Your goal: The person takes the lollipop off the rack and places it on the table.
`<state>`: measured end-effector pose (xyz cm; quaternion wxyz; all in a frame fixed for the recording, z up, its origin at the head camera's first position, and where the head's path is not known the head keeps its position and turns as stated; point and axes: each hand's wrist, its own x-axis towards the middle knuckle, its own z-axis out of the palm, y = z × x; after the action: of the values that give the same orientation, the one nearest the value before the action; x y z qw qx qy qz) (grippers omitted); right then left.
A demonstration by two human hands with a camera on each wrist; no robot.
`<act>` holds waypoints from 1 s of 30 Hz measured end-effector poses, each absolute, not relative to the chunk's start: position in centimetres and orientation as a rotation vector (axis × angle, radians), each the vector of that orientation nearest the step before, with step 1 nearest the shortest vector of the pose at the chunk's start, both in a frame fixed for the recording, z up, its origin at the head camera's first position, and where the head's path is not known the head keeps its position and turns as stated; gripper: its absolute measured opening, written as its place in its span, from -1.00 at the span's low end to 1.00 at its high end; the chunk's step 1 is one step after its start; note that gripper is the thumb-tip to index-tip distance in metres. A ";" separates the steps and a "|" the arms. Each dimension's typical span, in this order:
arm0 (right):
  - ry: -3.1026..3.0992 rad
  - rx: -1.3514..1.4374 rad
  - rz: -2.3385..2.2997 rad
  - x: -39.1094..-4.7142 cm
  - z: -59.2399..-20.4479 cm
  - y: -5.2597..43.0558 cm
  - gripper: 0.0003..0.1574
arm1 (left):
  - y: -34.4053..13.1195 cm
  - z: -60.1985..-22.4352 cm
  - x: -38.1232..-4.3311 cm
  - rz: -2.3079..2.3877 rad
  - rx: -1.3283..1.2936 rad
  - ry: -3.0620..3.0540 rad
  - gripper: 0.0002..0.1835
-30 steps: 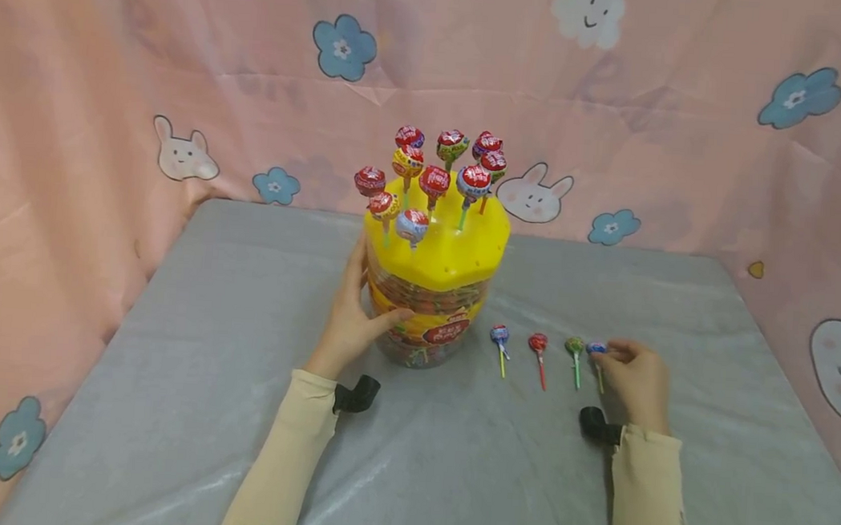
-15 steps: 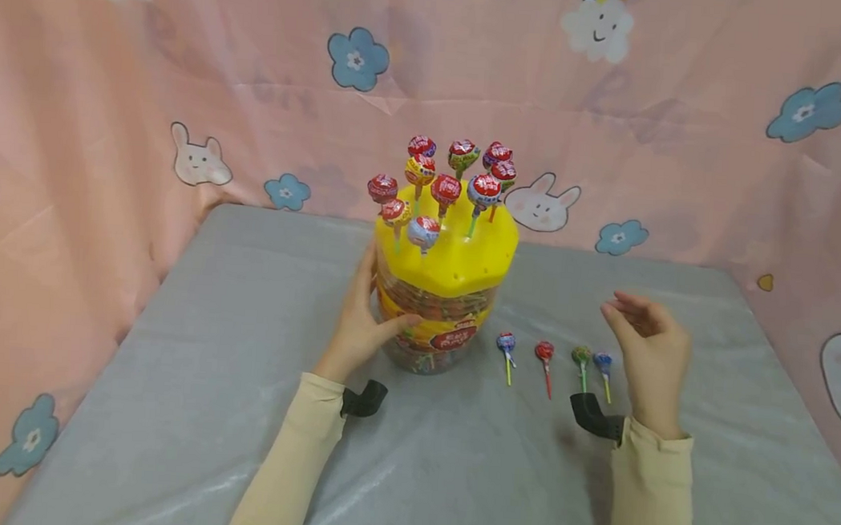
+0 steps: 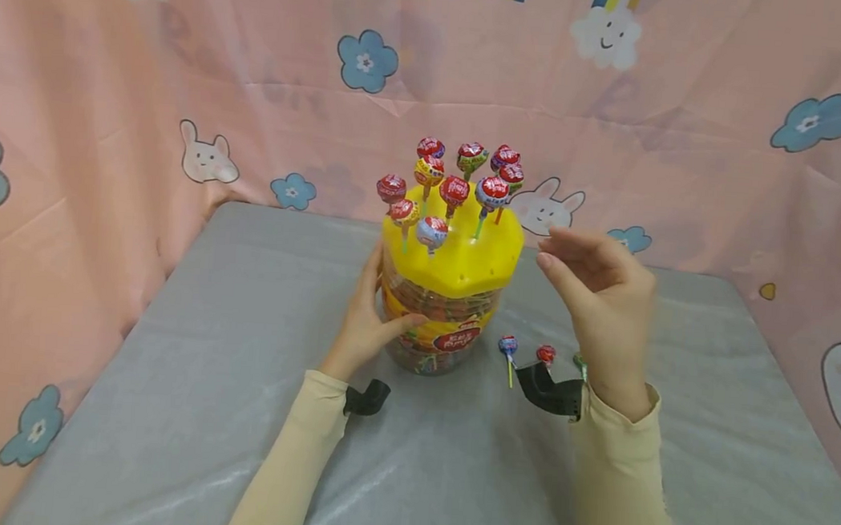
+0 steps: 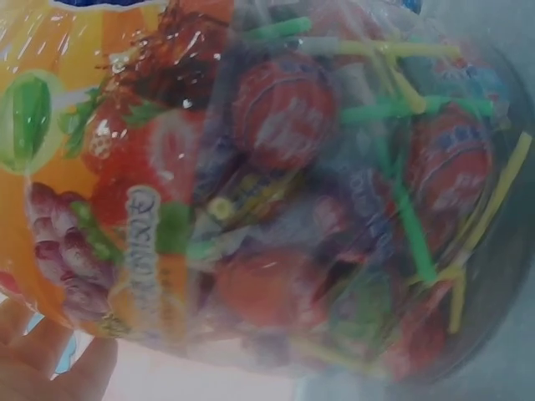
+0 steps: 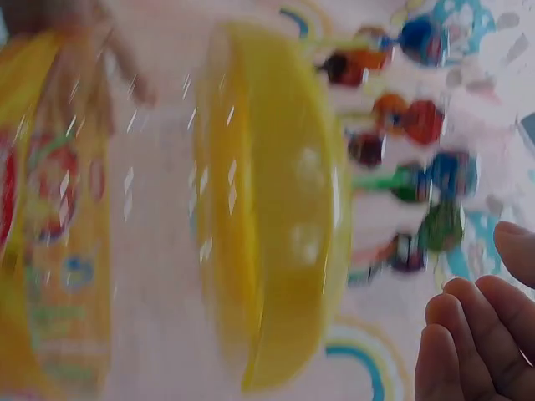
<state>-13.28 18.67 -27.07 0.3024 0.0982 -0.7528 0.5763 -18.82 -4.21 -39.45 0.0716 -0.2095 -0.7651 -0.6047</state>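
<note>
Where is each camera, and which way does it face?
Head: on the head, looking forward and down at the jar; left hand, right hand, sleeves show.
Left wrist: on that wrist, facing the jar's side; fingers show.
Right wrist: on that wrist, facing lid and lollipops; both hands partly show.
Head and right wrist share the lid.

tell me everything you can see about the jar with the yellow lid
The jar looks like clear plastic, with a yellow, fruit-printed label and wrapped lollipops inside. Its faceted yellow lid has small holes; ten more lollipops stand in it. The jar sits upright on the grey table, the left hand gripping its side.
</note>
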 end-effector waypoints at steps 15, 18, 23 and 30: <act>-2.045 0.648 1.481 -14.2 -26.0 12.5 -0.60 | -4.4 -38.6 -18.8 -1.728 -0.588 -2.378 0.13; -2.049 0.646 1.519 -14.5 -26.1 11.9 -0.58 | -4.3 -38.6 -18.7 -1.705 -0.594 -2.380 0.14; -2.022 0.671 1.541 -15.0 -26.2 11.2 -0.60 | -4.4 -38.6 -18.7 -1.682 -0.588 -2.384 0.15; -1.988 0.678 1.524 -15.0 -26.3 10.9 -0.65 | -4.3 -38.6 -18.6 -1.679 -0.585 -2.383 0.13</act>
<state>-14.99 10.93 -26.31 0.2697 0.2517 -0.7377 0.5654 -18.61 -4.30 -38.63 0.0842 -0.1960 -0.7987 -0.5627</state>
